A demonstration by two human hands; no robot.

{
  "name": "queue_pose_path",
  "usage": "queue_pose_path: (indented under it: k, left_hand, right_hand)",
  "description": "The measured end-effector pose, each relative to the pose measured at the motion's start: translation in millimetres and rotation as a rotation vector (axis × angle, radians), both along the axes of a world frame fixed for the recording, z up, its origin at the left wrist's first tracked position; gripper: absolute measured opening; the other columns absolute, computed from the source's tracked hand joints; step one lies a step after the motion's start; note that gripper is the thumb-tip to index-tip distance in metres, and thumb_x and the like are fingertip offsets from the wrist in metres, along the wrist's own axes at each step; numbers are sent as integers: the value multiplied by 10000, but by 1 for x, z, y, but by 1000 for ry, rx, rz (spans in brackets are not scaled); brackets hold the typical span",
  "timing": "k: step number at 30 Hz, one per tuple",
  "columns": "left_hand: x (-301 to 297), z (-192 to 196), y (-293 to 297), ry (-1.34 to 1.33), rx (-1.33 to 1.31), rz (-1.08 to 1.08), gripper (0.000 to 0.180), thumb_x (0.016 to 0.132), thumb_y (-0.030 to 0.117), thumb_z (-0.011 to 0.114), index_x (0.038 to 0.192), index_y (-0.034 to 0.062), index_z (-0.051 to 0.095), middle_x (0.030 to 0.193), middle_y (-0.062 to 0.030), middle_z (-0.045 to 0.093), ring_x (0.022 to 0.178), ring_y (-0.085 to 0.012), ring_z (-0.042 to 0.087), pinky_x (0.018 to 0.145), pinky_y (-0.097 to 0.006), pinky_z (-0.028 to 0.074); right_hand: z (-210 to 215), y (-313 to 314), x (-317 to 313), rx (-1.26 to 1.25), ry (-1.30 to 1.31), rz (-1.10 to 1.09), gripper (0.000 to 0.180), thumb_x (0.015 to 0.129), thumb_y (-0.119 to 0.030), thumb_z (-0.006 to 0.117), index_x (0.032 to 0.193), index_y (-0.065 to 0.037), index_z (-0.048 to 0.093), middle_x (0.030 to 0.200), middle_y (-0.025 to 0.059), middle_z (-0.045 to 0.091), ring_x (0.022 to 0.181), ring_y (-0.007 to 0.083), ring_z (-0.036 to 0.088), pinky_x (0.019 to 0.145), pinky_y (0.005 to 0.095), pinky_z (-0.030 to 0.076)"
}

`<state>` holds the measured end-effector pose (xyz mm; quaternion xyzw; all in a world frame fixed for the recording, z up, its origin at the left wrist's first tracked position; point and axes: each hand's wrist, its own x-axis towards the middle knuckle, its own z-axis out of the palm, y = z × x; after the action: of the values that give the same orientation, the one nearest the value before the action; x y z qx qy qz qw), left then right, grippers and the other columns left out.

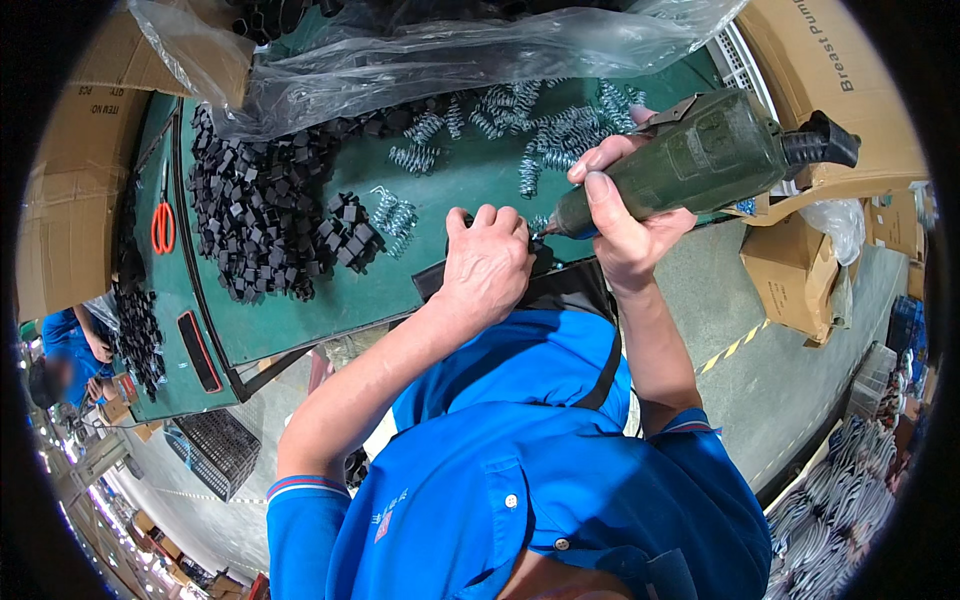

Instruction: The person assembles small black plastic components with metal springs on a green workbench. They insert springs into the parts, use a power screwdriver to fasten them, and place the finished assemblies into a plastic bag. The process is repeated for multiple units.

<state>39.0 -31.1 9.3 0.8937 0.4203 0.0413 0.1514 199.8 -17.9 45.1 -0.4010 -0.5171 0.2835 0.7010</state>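
Note:
My right hand (640, 225) is wrapped round a dark green power screwdriver (700, 155), which lies nearly level. Its narrow tip points left, close to the fingers of my left hand (487, 262). Those fingers are curled down over a black part (428, 281) at the table's near edge. Most of that part is hidden under the hand, so its full shape cannot be made out. Beside the tip sits a small metal spring (540, 225). Beyond my hands lie several loose coil springs (570, 135), with a few more springs (394, 215) to the left.
A large heap of small black blocks (250, 215) covers the left of the green table (310, 325). Further left lie orange-handled scissors (163, 225) and a phone-like slab (199, 350). Clear plastic sheeting (450, 75) drapes across the back. Cardboard boxes (800, 270) stand right; a co-worker (70, 345) is far left.

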Motion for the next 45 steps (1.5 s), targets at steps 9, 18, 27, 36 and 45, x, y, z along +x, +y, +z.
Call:
queue_pose_path:
  k: [9,18,27,36,45]
  left_hand:
    - [0,-7,0,-68,69,3,222,793,223,660,925,44,669,944,-82,576,960,-256,547,858,-479,375]
    - [-1,-6,-2,-47,-6,6,239,782,219,666,941,41,670,950,-83,584,963,-261,546,835,-472,366]
    - [-5,-1,-1,-5,9,-32,464,726,227,745,1131,24,640,1009,-110,585,981,-285,542,875,-485,360]
    - [-105,82,-38,40,62,78,398,737,172,711,1117,86,626,876,-123,570,874,-320,568,797,-439,416]
    - [-355,-48,-250,767,-798,1044,306,815,168,559,1060,103,731,1110,-192,690,1054,-363,658,889,-582,471]
  right_hand:
    - [6,-7,-13,-111,14,157,678,747,34,646,1325,96,297,830,90,567,757,188,592,786,364,508]
    - [-18,-6,-10,-174,120,354,622,741,64,606,1316,39,370,869,66,560,832,179,569,806,358,490]
    - [23,-2,15,-144,359,269,515,676,-43,738,1157,55,582,798,71,665,706,128,624,679,279,512]
    - [-39,-11,128,-952,-980,-594,721,740,-296,768,1359,-64,481,1100,224,648,1006,381,648,852,482,505]
    - [-15,-25,226,-1030,-1262,-742,215,834,-148,551,958,-69,708,933,227,693,897,395,672,786,507,516]
